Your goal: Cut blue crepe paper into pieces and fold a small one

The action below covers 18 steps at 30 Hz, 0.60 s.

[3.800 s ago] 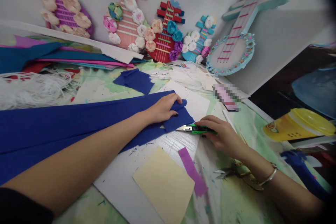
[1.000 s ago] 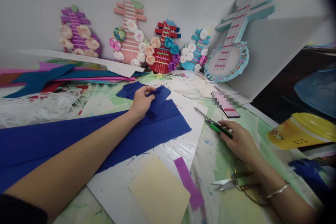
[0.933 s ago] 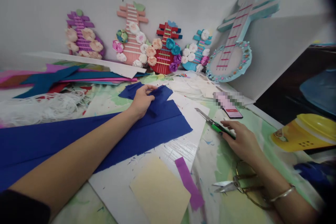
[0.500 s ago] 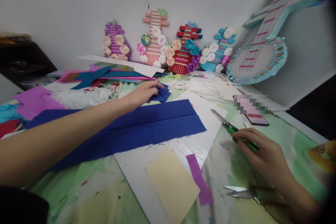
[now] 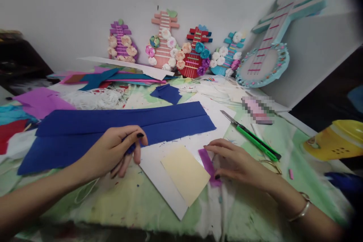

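My left hand (image 5: pixel 120 151) is closed over the lower edge of a long dark blue paper sheet (image 5: pixel 176 121). A small piece of blue paper (image 5: pixel 131 149) shows between its fingers, mostly hidden. My right hand (image 5: pixel 238 162) is open, thumb and fingers apart around a purple paper strip (image 5: pixel 208 166); whether it touches the strip I cannot tell. Beside the strip, a cream paper square (image 5: pixel 187 176) lies on a white board (image 5: pixel 167 187). The green utility knife (image 5: pixel 255 138) rests beyond my right hand. Small blue paper pieces (image 5: pixel 167 93) lie behind the long sheet.
Decorated instrument models (image 5: pixel 195 53) lean along the wall, with a larger pale blue one (image 5: pixel 265 56) at right. A phone (image 5: pixel 258 109) and a yellow cup (image 5: pixel 334 140) are on the right. White string (image 5: pixel 99 100) and coloured sheets (image 5: pixel 42 102) lie at left.
My left hand has come back from the small blue pieces towards the table's front. My right hand has let go of the utility knife and moved left to the purple strip.
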Each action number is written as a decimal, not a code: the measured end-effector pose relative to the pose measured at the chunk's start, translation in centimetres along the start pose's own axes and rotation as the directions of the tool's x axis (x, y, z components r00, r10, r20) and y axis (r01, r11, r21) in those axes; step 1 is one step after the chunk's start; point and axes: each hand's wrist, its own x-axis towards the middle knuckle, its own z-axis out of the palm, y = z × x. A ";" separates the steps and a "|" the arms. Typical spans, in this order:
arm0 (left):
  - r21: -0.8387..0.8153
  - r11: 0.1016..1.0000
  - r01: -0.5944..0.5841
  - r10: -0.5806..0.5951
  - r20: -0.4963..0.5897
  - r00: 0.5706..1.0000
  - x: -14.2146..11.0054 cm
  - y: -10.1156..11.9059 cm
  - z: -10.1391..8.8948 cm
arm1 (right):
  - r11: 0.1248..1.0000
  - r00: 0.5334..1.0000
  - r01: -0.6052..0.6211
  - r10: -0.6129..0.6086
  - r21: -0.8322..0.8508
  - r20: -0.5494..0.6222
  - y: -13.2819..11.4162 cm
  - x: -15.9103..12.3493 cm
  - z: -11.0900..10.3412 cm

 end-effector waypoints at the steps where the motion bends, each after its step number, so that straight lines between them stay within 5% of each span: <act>1: 0.002 1.000 0.018 -0.018 -0.018 1.000 -0.7 -0.5 0.1 | 1.000 1.000 0.008 -0.008 -0.015 -0.008 -0.3 0.2 0.5; 4: -0.063 0.998 -0.021 0.014 -0.107 0.994 -2.7 -1.5 0.9 | 0.998 0.994 0.050 -0.054 -0.049 -0.090 -0.7 0.8 1.9; 7: -0.372 0.922 -0.110 0.053 -0.160 0.986 -3.9 -1.6 2.4 | 0.994 0.985 0.065 -0.077 -0.085 -0.154 -1.0 1.1 2.1; 11: -0.756 0.650 -0.079 -0.091 -0.181 0.979 -4.5 -0.5 5.1 | 0.991 0.954 0.019 -0.058 -0.134 -0.294 -3.6 1.0 1.0; 14: -0.903 0.425 -0.070 -0.202 -0.169 0.965 -4.7 0.2 7.5 | 0.986 0.887 0.032 -0.103 -0.162 -0.451 -7.3 0.6 1.7; 16: -0.960 0.276 -0.033 -0.293 -0.117 0.949 -5.1 0.6 9.1 | 0.973 0.855 0.120 -0.201 -0.195 -0.478 -9.8 0.4 3.3; 18: -0.986 0.139 0.091 -0.381 0.032 0.924 -5.5 0.7 10.4 | 0.920 0.856 0.252 -0.357 -0.301 -0.375 -11.6 0.4 5.3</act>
